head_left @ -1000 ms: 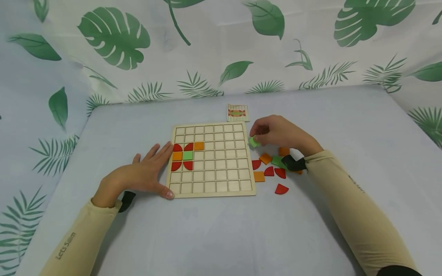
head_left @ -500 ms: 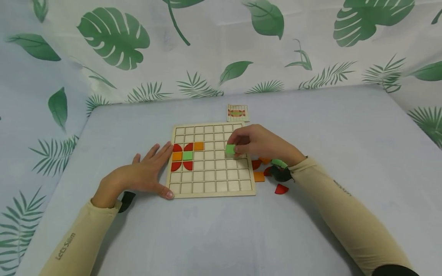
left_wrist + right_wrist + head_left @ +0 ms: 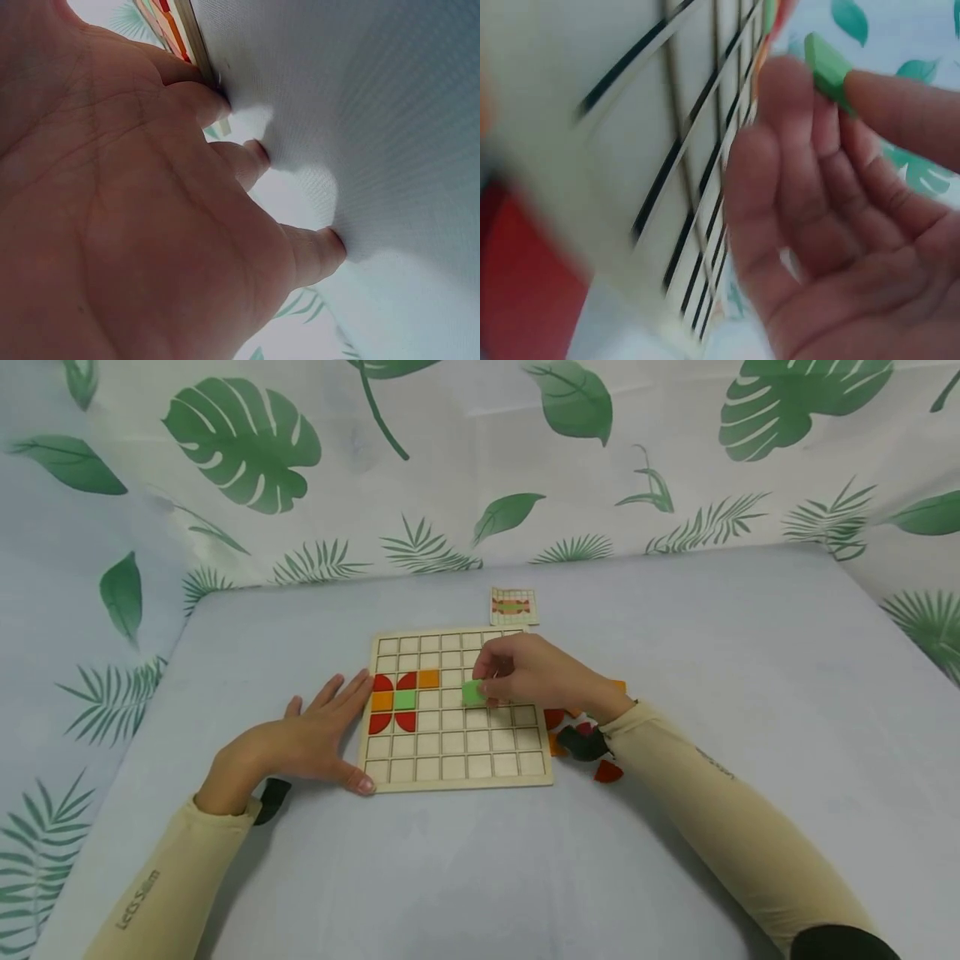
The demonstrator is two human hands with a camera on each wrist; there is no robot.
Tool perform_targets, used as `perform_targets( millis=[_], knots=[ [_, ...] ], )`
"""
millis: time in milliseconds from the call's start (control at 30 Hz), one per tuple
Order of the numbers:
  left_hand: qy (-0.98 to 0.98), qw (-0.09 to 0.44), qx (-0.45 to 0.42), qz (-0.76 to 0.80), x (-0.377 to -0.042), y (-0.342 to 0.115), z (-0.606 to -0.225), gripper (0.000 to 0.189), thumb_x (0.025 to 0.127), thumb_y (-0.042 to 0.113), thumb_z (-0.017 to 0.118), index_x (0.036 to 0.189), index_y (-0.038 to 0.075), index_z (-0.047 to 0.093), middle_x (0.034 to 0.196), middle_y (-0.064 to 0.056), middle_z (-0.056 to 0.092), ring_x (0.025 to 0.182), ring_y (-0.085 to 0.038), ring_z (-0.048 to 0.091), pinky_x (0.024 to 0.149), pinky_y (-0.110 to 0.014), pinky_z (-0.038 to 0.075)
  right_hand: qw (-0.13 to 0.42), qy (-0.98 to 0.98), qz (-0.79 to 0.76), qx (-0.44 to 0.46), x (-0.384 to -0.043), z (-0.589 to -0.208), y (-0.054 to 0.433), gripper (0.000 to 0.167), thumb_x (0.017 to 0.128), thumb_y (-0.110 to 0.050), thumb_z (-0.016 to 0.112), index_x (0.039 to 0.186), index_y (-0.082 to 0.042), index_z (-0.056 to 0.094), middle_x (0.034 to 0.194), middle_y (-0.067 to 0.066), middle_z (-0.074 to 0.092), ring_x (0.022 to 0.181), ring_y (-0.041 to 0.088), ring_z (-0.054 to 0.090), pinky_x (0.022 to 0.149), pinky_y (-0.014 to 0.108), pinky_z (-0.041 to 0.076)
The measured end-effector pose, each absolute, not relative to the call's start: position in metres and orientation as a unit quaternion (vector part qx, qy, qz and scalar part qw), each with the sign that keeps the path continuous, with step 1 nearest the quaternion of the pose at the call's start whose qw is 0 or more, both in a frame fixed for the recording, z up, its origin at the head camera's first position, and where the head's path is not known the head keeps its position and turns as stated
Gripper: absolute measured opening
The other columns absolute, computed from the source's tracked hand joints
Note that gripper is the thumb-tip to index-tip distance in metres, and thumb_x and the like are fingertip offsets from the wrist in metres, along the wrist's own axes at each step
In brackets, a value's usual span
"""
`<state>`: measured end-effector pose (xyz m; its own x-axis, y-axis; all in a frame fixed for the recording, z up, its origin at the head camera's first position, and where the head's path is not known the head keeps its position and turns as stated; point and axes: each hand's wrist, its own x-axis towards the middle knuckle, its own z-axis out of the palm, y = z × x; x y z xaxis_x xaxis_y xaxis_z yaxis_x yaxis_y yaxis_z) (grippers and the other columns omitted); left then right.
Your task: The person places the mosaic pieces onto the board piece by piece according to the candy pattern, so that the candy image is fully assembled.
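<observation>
A wooden grid board [image 3: 454, 768] lies on the table, with red quarter-circles, orange squares and one green square set in cells at its left side. My right hand [image 3: 528, 670] is over the board's right half and pinches a green square tile [image 3: 472, 693] between thumb and fingers; the right wrist view shows this green tile [image 3: 828, 71] at the fingertips. My left hand [image 3: 303, 746] lies spread at the board's left edge, thumb at the lower corner. In the left wrist view, the left hand's [image 3: 150, 187] fingertips rest on the cloth beside the board edge.
A small pattern card [image 3: 513, 607] lies behind the board. Loose tiles, among them a red quarter-circle [image 3: 608, 772], are scattered right of the board, partly hidden under my right wrist. A leaf-print cloth [image 3: 420, 460] hangs behind the table.
My right hand has carried the green tile from beside the board's right edge leftward over the grid. The left hand has stayed in place at the board's left edge.
</observation>
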<state>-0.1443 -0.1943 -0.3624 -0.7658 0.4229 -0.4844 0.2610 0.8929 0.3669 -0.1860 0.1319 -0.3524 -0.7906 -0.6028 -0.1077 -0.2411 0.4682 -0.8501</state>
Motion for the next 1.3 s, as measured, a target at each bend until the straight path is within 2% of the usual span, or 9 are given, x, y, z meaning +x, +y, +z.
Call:
perform_targets(
  millis=[100,267,400,600,800,1300],
  knots=[
    [0.929,0.289,0.184,0.143,-0.144,-0.195,-0.363,0.146,0.074,0.058,0.094,0.172,0.006,-0.001,0.179,-0.014,-0.008,0.161,-0.046,-0.011,0.115,-0.083,-0.002,0.218,0.826,-0.47,-0.223,-0.19,-0.352,0.122,0.005,0.101,-0.006,0.071,0.101,-0.002,0.069,0.088,0.01,0.071,0.083,0.029,0.071,0.079,0.036,0.051],
    [0.928,0.289,0.185,0.145,-0.146,-0.196,-0.364,0.147,0.073,0.059,0.094,0.172,0.006,-0.001,0.179,-0.014,-0.008,0.161,-0.046,-0.012,0.116,-0.082,-0.003,0.237,0.807,-0.511,-0.178,-0.195,-0.352,0.107,0.006,0.101,-0.008,0.072,0.103,-0.003,0.071,0.092,0.01,0.069,0.086,0.027,0.066,0.083,0.037,0.053],
    [0.928,0.291,0.184,0.144,-0.146,-0.196,-0.366,0.148,0.073,0.06,0.094,0.172,0.007,-0.002,0.179,-0.013,-0.009,0.161,-0.045,-0.013,0.116,-0.082,-0.003,0.243,0.797,-0.526,-0.173,-0.199,-0.355,0.096,0.006,0.1,-0.007,0.072,0.102,-0.002,0.071,0.089,0.01,0.068,0.082,0.027,0.063,0.078,0.036,0.052],
    [0.928,0.291,0.187,0.141,-0.147,-0.196,-0.365,0.148,0.073,0.06,0.094,0.172,0.007,-0.002,0.179,-0.013,-0.008,0.161,-0.045,-0.012,0.115,-0.083,-0.003,0.221,0.817,-0.498,-0.189,-0.203,-0.36,0.083,0.004,0.097,-0.003,0.073,0.099,0.0,0.071,0.082,0.007,0.066,0.077,0.022,0.06,0.073,0.031,0.047],
    [0.929,0.288,0.184,0.141,-0.147,-0.197,-0.365,0.147,0.073,0.059,0.094,0.172,0.007,0.0,0.18,-0.013,-0.007,0.161,-0.045,-0.011,0.115,-0.083,-0.002,0.198,0.841,-0.462,-0.2,-0.203,-0.364,0.076,0.006,0.095,-0.005,0.076,0.097,-0.004,0.071,0.084,0.004,0.067,0.076,0.018,0.055,0.071,0.031,0.044],
    [0.928,0.295,0.18,0.139,-0.149,-0.198,-0.366,0.148,0.073,0.061,0.094,0.172,0.009,-0.003,0.18,-0.01,-0.01,0.162,-0.043,-0.013,0.116,-0.081,-0.004,0.181,0.875,-0.388,-0.226,-0.2,-0.366,0.068,0.004,0.096,-0.008,0.076,0.096,-0.007,0.072,0.087,0.003,0.071,0.082,0.02,0.061,0.078,0.034,0.05]
  ],
)
